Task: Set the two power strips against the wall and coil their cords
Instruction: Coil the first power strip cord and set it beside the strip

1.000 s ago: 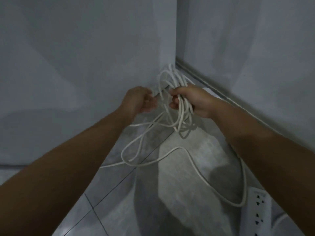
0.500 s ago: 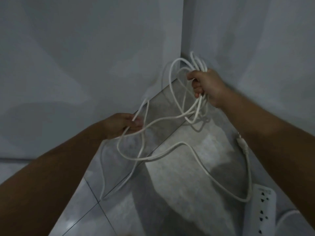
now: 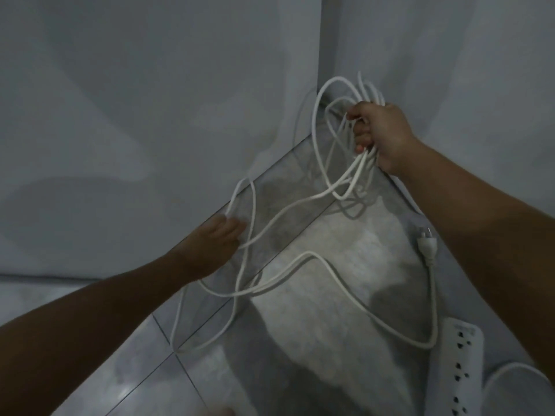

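Right hand [image 3: 381,130], far: fist clamped round cord [image 3: 313,127] loops. Left hand [image 3: 217,238], nearer, well apart: fingers straight, touching a slack strand. Strip [image 3: 462,364] near right.

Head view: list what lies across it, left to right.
Left hand → right hand, gripping the cord → plug → power strip.
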A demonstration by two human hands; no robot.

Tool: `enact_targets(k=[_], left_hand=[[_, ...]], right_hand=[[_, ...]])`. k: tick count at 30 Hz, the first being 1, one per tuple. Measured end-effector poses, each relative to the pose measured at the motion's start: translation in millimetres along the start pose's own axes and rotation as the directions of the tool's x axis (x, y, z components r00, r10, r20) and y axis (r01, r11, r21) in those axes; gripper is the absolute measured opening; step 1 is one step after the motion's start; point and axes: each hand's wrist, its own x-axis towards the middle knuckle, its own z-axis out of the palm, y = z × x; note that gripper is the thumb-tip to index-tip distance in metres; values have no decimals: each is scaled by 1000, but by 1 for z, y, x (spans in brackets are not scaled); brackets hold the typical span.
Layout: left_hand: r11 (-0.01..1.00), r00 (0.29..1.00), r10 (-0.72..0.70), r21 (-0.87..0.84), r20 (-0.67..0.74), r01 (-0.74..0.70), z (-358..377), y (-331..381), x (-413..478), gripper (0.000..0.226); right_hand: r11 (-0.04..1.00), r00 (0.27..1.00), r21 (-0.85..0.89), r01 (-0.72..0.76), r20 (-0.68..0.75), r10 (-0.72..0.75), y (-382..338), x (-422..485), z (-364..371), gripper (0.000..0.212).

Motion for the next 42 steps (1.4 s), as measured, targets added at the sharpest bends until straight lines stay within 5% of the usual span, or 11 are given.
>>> enact_targets(k=[4,9,11,13,15,17,22,25,29,34,42], left_hand=[[981,891,149,-174,428,-81,-24,-2,-12,37],[833,414,24,-247,910,495,-41,2,-14,54],[463,273,109,-292,956,837,-40,5,-12,45],[-267,261,10,-249,965,931,-33,1,-4,40],[-816,158,-185,-241,970,526,-32,-10,9,40],[-930,120,-290,-309,950,199,-44,-21,33,40],[-633,317,-676,-745,665,212,-94,-21,101,36],[-444,446,-736,-861,509,249,-122,-23,135,44],[-90,521,-800,-917,298,388,-160,-34,172,52],[167,711,-661,-876,241,452,-157,-22,193,45],[183,849,-265,-840,458,510,-129,-16,180,37]], right_hand=[[1000,999,-4,10,-52,-10,-4,1,-3,18],[1000,995,10,12,-102,-11,-11,6,-11,18],[999,993,-18,28,-112,-30,-8,3,-8,17],[997,993,-64,40,-112,-47,-3,1,-5,18],[996,995,-82,35,-89,-43,5,-1,-4,18],[993,999,-120,17,-44,-23,13,-2,-2,14],[969,997,-245,-29,60,46,27,-10,4,27],[968,992,-250,-29,109,58,26,-12,2,20],[985,988,-154,-74,123,94,12,-8,-2,58],[987,962,24,-158,227,148,8,-3,-1,63],[991,983,-80,-108,140,119,18,0,-12,22]])
